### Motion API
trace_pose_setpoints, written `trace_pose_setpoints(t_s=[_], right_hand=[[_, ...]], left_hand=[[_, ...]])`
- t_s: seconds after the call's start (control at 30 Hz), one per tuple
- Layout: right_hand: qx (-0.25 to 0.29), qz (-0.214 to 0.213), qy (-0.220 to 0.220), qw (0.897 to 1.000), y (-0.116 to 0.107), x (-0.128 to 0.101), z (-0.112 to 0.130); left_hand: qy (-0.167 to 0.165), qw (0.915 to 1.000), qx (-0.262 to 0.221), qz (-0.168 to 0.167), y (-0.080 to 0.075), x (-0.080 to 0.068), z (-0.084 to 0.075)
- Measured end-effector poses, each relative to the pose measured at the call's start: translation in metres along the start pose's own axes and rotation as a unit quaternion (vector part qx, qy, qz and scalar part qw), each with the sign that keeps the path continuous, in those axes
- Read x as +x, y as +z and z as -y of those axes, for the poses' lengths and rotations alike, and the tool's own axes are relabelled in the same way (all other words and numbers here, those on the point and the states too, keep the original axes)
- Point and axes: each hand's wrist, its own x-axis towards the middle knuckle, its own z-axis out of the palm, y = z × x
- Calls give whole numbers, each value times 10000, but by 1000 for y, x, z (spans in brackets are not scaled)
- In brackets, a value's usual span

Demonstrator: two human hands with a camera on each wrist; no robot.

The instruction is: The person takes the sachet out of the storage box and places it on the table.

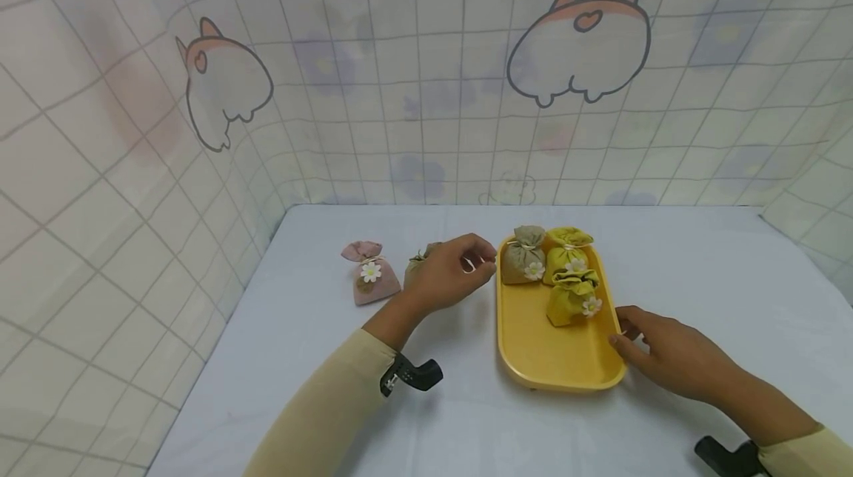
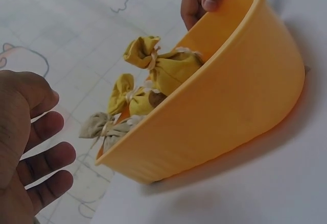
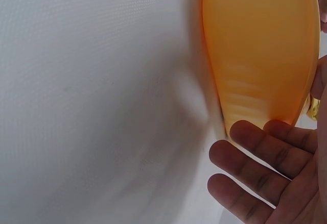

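Note:
My left hand (image 1: 448,273) hovers just left of the yellow tray (image 1: 556,358), fingers loosely bent with nothing in them. In the left wrist view those fingers stand apart from the tray's wall (image 2: 219,106). At the tray's right side, my right hand (image 1: 680,351) holds the rim, its thumb over the edge and its fingers along the outer wall (image 3: 260,55). Inside, toward the far end, sit a grey-green cloth sachet (image 1: 522,258), a yellow sachet (image 1: 563,246) and a second yellow sachet (image 1: 568,303), each tied at the neck and trimmed with a white flower.
To the left on the white-covered table (image 1: 266,366) lies a pink sachet (image 1: 375,281) with a white flower. Beside it another grey-green sachet (image 1: 416,261) is largely hidden behind my left hand. A checked curtain (image 1: 373,92) hangs behind the table and along its sides.

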Motion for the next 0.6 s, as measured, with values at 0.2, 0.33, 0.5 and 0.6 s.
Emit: trace_pose_setpoints(t_s=[0.2,0.33,0.5,0.6], right_hand=[[4,3,-13,10000,0,1,0],[7,-13,-26,10000,0,0,0],[21,-25,-33,10000,0,0,-1],[18,-37,-43,10000,1,0,-2]], left_hand=[[192,9998,-67,57,10,2,0],[358,9991,-197,122,17,4,0],[497,9982,-271,181,23,5,-1],[533,9980,-263,237,26,6,-1]])
